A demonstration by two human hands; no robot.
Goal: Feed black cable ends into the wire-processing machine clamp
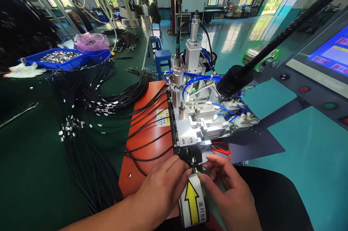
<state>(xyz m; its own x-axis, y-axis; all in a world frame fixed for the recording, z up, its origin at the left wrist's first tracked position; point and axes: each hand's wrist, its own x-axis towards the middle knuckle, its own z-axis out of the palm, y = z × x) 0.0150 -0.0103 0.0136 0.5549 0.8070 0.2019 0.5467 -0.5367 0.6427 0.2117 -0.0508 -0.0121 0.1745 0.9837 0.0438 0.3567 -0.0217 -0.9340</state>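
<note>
My left hand is closed, pinching a thin black cable at the front of the machine. The cable's stripped, lighter end points towards my right hand. That hand is curled with thumb and forefinger apart, close to the cable end; I cannot tell whether it touches it. Below my fingers lies a white round housing with a yellow arrow. Just ahead stands the metal machine with blue air tubes. Several black cables run from its left side across an orange cover.
On the green table at left lie cable bundles with metal ends and a blue tray of small metal parts. A thick black hose slants in from upper right. A control panel stands at right, red-handled tool beside the machine.
</note>
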